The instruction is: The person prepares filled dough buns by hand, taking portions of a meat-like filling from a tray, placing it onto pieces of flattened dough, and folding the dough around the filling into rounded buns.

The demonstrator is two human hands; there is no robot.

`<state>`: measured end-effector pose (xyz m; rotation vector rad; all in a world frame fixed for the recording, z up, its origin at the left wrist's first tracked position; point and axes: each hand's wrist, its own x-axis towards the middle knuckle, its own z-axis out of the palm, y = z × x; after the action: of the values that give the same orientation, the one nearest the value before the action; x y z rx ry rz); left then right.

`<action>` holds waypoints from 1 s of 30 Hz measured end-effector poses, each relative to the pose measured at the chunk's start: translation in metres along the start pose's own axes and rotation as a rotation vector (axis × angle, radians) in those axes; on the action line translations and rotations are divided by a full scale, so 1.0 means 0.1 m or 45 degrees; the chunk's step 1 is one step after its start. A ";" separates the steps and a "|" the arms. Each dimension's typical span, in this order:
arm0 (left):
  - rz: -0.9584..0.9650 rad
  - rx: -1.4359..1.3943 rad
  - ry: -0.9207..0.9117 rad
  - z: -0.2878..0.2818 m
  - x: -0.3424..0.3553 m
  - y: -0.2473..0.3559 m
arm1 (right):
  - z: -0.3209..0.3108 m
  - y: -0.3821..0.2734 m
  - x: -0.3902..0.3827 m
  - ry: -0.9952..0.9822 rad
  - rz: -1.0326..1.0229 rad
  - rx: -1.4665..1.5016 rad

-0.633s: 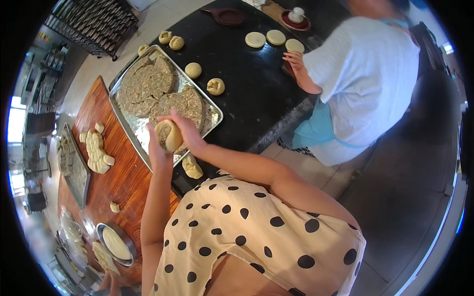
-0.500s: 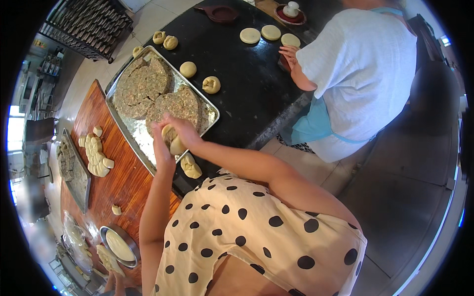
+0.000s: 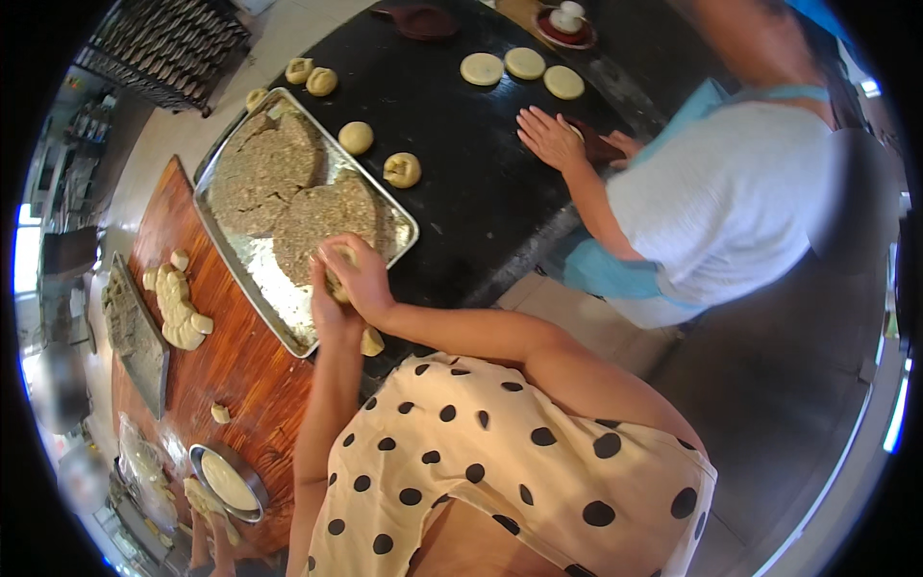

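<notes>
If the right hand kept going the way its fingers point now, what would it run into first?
The right hand points up-left over the metal tray, cupped with the left hand around a dough piece. Straight on, it would probably meet the nearer slab of crumbly filling; height above it is unclear.

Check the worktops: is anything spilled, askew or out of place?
One odd thing: a dough piece sits at the black counter's front edge, below both hands, apart from the other balls. No spill shows.

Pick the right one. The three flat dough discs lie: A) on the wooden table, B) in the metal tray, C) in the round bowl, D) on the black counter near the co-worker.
D: the three flat dough discs sit in a row on the black counter, just beyond the co-worker's hand.
</notes>
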<state>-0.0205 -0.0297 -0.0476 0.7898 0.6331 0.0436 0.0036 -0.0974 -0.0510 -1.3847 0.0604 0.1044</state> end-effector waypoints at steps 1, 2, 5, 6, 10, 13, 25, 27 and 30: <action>0.153 0.150 0.304 0.18 -0.12 -0.06 | -0.01 0.00 -0.06 -0.019 0.012 -0.005; 0.199 0.083 0.227 0.11 -0.10 -0.08 | -0.02 0.04 -0.08 -0.011 -0.098 -0.034; 0.426 0.540 0.199 0.14 -0.18 -0.10 | -0.11 0.07 -0.14 -0.029 -0.264 -0.019; 0.389 0.544 0.204 0.11 -0.18 -0.13 | -0.13 0.12 -0.11 -0.052 -0.344 -0.077; 0.345 0.764 0.140 0.01 0.01 -0.03 | -0.24 0.03 0.02 -0.285 -0.263 -0.041; -0.126 0.393 0.127 0.14 0.08 0.28 | -0.43 -0.26 0.24 -0.552 -0.010 0.325; 0.220 -0.112 0.141 0.83 -0.17 -0.06 | -0.36 -0.37 0.40 -0.155 -0.361 0.002; 0.399 0.065 0.187 0.88 -0.20 -0.05 | -0.33 -0.41 0.42 -0.143 -0.599 -0.076; 0.574 0.330 0.197 0.84 -0.14 -0.06 | -0.35 -0.44 0.43 -0.201 -0.700 -0.110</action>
<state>0.0126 -0.0930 0.0002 1.1777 0.6028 0.4448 0.0522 -0.1381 -0.0190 -1.4298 -0.4594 -0.2452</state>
